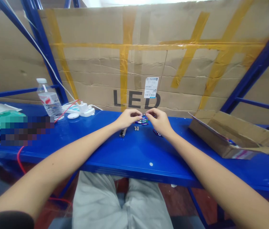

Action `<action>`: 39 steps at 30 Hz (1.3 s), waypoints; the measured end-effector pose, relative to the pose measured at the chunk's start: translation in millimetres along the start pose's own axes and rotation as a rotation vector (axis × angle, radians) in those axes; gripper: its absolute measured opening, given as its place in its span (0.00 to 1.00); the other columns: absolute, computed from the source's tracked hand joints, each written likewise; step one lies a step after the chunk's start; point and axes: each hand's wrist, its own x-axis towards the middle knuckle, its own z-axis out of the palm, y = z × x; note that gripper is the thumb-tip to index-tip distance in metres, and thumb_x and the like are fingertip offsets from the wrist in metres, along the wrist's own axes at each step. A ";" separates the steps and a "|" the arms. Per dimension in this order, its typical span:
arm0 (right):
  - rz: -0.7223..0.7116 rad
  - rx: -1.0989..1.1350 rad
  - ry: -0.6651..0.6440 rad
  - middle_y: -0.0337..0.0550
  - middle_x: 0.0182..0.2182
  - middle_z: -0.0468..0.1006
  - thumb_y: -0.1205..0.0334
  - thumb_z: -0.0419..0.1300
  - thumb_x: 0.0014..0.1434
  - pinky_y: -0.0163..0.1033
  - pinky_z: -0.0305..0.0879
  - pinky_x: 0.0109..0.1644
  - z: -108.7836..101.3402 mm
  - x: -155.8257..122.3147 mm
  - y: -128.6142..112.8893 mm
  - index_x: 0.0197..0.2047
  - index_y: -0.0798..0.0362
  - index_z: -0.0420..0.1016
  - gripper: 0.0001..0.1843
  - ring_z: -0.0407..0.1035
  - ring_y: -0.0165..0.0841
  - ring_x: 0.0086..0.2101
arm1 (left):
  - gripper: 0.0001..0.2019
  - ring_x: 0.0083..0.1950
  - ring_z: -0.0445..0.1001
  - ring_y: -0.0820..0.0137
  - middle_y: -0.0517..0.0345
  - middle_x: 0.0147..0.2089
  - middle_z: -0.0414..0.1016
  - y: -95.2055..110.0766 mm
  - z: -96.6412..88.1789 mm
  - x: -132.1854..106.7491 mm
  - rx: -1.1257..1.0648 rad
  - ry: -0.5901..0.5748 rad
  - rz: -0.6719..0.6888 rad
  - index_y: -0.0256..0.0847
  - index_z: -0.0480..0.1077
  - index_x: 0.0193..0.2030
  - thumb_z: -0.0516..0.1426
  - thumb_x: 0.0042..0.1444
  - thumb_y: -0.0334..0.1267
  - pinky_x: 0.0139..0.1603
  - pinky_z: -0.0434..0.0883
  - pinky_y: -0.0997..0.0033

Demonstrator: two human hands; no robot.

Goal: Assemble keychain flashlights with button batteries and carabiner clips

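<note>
My left hand (130, 119) and my right hand (158, 119) meet above the far part of the blue table, fingertips pinched close together. Between them is a small dark piece (143, 114), too tiny to name. Just beneath the fingers lie several shiny coloured slim pieces (143, 121), purple and green among them. Nearer to me sits a small group of silvery round pieces (136, 128), like button cells. Dark and metallic narrow pieces (122, 133) lie below my left hand. Purple pieces (157, 133) are partly covered by my right hand and wrist.
An open cardboard box (220, 140) stands at the right. On the left are a water bottle (50, 100), a white power strip (86, 111), a round white object (73, 115), a tissue pack (3, 119) and a red cable (20, 159). A large cardboard panel (96, 70) rises behind.
</note>
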 end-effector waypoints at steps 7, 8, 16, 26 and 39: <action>0.070 0.149 -0.137 0.42 0.27 0.77 0.59 0.61 0.55 0.39 0.64 0.34 0.9 -1.8 2.5 0.33 0.54 0.75 0.07 0.69 0.33 0.30 | 0.09 0.28 0.70 0.75 0.59 0.30 0.75 9.7 5.6 -5.6 -0.060 -0.049 0.003 0.36 0.71 0.35 0.63 0.53 0.38 0.32 0.69 0.72; 0.094 0.159 -0.161 0.41 0.27 0.76 0.58 0.61 0.55 0.38 0.63 0.32 0.2 -1.8 2.5 0.33 0.54 0.74 0.08 0.68 0.32 0.28 | 0.08 0.31 0.72 0.74 0.58 0.31 0.75 9.7 6.2 -6.0 -0.046 -0.046 0.025 0.36 0.70 0.35 0.63 0.53 0.38 0.35 0.69 0.71; -0.027 -0.107 -0.336 0.41 0.25 0.77 0.61 0.53 0.62 0.38 0.62 0.37 -10.9 -0.6 1.6 0.29 0.54 0.72 0.12 0.68 0.31 0.27 | 0.13 0.35 0.71 0.69 0.57 0.33 0.74 18.4 10.7 -8.2 0.387 -0.028 0.078 0.38 0.70 0.35 0.48 0.66 0.40 0.38 0.66 0.68; 0.039 -0.072 -0.427 0.35 0.16 0.67 0.59 0.53 0.61 0.36 0.55 0.29 -15.9 -1.6 -5.0 0.23 0.52 0.64 0.16 0.60 0.28 0.21 | 0.07 0.39 0.76 0.66 0.54 0.37 0.78 21.2 15.7 -13.0 0.450 -0.039 0.169 0.39 0.71 0.38 0.54 0.63 0.37 0.39 0.69 0.68; 0.032 -0.008 -0.469 0.34 0.15 0.66 0.54 0.54 0.62 0.36 0.55 0.27 -23.9 3.2 -4.0 0.25 0.53 0.66 0.16 0.58 0.28 0.19 | 0.09 0.49 0.74 0.63 0.46 0.44 0.76 27.3 20.0 -12.2 0.633 0.001 0.235 0.36 0.71 0.42 0.49 0.65 0.33 0.52 0.70 0.60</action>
